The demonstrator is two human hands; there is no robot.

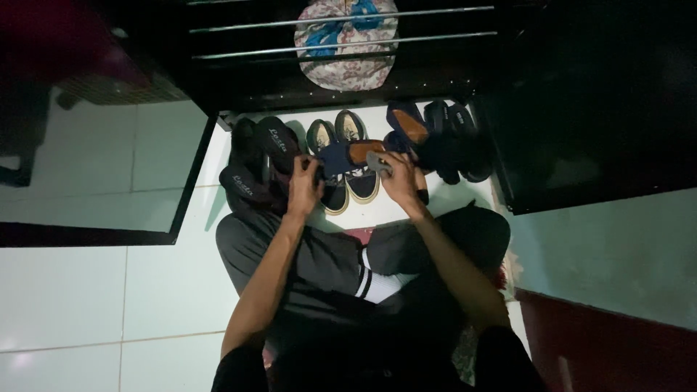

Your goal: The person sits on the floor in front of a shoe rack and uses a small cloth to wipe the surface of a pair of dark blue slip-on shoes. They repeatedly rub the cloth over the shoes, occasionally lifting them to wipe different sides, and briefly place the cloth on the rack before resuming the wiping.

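Left hand (303, 187): fingers curled and clamped on the left end of a dark navy slip-on shoe with a tan-orange insole (347, 157). Right hand (398, 178): grip closed on the other end of the same shoe, thumb and fingers wrapped over a small grey patch at its edge; whether that patch is a separate thing or part of the shoe cannot be told. The shoe is held up between both hands, lying roughly level, lifted clear of the floor, just in front of the row of footwear.

Directly behind the held shoe: a pair of dark lace-up sneakers with pale cream soles (348, 156), side by side, toes toward the person, partly hidden by the hands. To their left, touching the left hand's side: a heap of black sandals with white lettering on the straps (260, 156), stacked and tilted against one another. To the right: a second navy shoe with a tan insole (408, 125), then dark navy strapped sandals (454, 138) leaning close together.

All footwear sits on a white tiled floor (145, 290). Above it, a dark shelf unit with metal rails (341, 33) carries a rounded floral cloth bundle in pink, white and blue (347, 43).

The person sits with legs folded, in grey shorts (319, 265) with a white side stripe. Light is dim; finer detail is lost.
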